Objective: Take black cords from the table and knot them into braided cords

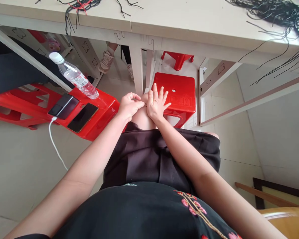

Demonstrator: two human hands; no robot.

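Note:
Over my bare knee (pixel 142 121), my left hand (pixel 131 107) is closed in a pinch, thumb against fingers. A short piece of thin dark cord (pixel 146 105) shows between its fingertips and the edge of my right palm. My right hand (pixel 156 105) rests against the knee, its fingers stretched out and spread, with the palm side turned down. Whether the cord runs on under that palm is hidden. Past the hands is a red plastic stool (pixel 174 88) with a small hole in its seat.
The pale table edge (pixel 149 28) runs above my knees, with black cords (pixel 276 13) hanging over it at right. On a red stool at left are a water bottle (pixel 77 78), a phone (pixel 82 117) and a dark device (pixel 63 106) with a white cable. Another person's shoe (pixel 106 62) shows under the table.

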